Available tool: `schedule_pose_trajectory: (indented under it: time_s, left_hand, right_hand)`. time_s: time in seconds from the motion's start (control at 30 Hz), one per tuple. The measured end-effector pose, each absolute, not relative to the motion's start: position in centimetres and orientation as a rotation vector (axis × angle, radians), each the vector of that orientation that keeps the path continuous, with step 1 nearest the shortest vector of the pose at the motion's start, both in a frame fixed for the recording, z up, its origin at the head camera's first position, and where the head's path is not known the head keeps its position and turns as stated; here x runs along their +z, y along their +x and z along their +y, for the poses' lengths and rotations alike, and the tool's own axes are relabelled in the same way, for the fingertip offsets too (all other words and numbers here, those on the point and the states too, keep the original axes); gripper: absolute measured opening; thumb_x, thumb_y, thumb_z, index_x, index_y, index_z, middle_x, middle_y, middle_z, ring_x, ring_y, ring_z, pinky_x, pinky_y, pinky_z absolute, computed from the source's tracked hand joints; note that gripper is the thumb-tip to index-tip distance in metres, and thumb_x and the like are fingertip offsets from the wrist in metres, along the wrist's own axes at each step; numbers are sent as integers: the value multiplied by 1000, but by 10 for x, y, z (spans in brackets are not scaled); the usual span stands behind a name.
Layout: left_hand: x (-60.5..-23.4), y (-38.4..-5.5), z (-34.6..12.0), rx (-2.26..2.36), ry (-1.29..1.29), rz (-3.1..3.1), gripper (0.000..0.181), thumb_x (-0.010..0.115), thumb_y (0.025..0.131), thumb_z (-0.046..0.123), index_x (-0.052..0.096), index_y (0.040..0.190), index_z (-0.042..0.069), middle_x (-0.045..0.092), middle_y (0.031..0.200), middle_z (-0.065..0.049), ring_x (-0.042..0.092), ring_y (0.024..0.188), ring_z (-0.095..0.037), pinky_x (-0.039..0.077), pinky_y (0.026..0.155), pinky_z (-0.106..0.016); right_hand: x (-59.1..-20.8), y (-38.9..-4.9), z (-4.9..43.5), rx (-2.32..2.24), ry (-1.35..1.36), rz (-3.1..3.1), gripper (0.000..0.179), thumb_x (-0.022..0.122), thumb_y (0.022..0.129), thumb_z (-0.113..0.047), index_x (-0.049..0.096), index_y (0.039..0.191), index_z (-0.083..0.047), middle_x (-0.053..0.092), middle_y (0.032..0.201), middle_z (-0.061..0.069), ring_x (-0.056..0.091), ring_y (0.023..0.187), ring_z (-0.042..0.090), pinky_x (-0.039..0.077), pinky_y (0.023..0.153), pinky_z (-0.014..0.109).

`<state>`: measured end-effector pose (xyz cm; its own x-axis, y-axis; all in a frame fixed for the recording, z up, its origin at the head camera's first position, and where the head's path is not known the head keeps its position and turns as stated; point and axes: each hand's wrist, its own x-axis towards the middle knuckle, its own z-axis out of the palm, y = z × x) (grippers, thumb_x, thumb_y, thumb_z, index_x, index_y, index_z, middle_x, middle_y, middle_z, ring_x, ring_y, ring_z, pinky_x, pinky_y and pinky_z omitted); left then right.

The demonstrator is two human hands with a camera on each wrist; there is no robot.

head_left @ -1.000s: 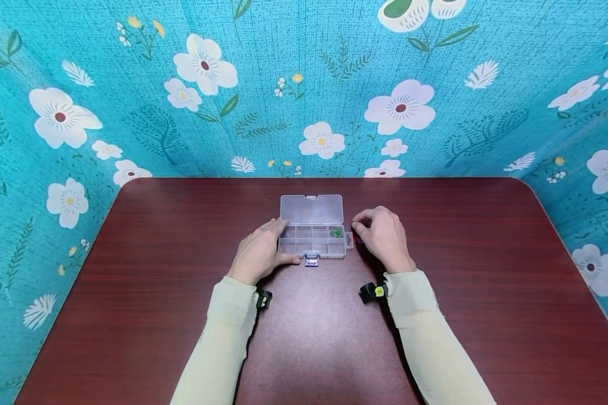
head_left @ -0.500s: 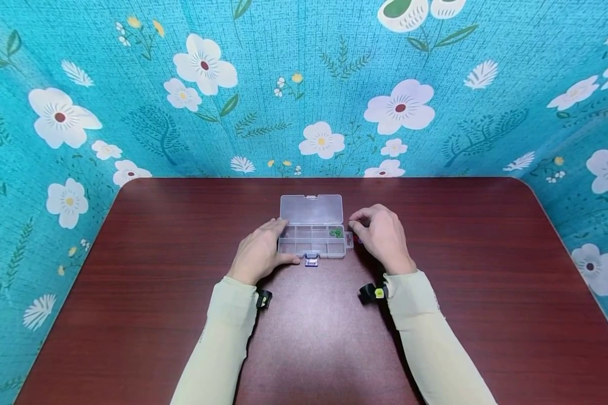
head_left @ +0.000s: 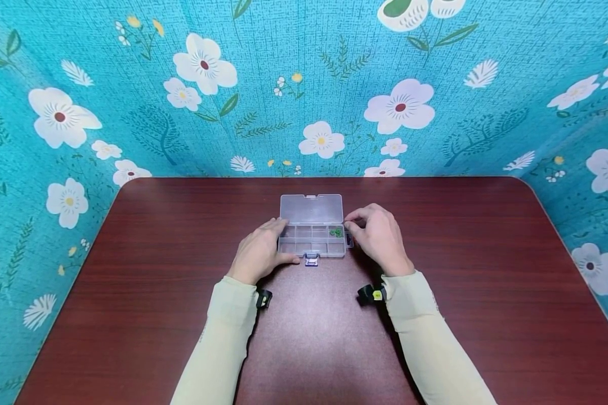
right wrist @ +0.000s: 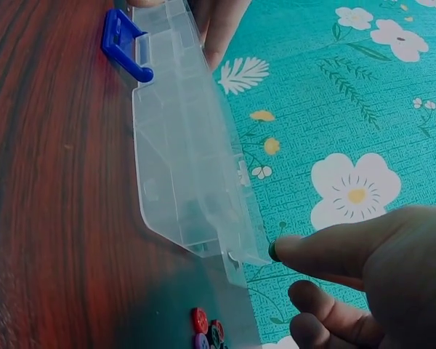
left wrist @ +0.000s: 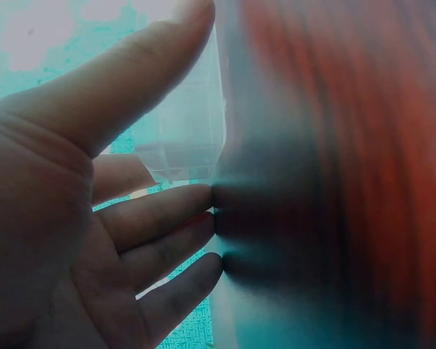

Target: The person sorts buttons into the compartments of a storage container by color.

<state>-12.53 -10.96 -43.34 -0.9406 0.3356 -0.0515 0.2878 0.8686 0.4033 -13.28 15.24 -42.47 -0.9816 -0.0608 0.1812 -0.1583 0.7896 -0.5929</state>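
Note:
A clear plastic compartment box (head_left: 304, 241) lies on the table with its lid (head_left: 311, 209) raised toward the back. Several green buttons (head_left: 336, 232) sit in its back right compartment. My left hand (head_left: 257, 254) holds the box's left end, thumb along the front and fingers toward the back. Beside the right end, my right hand (head_left: 382, 236) pinches a small green button (right wrist: 274, 251), mostly covered by the fingertips. On the table below that hand, the right wrist view shows a red button (right wrist: 199, 320) and a purple button (right wrist: 201, 342).
A blue latch (right wrist: 123, 45) juts from the box's front edge. At its right end a hanging tab (head_left: 349, 240) sticks out. The dark red wooden table (head_left: 157, 281) runs back to a blue flowered cloth (head_left: 263, 101).
My right hand has moved slightly left, its fingertips now close to the box's back right corner. The loose buttons under it have passed out of the head view. My left hand stays put.

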Motion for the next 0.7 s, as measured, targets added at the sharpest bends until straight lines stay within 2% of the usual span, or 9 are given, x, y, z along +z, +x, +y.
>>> schedule_pose_trajectory:
  time_s: [0.7]
  left_hand:
    - [-432,-126,-110,607,505,2921,95,87,74,49,48,149,4,50,150,-11,41,143,-26,39,113,-44]
  right_hand:
    - [-428,-131,142,950,229,-2824,7,75,88,-16,80,92,-13,68,95,4,60,82,22,48,69,39]
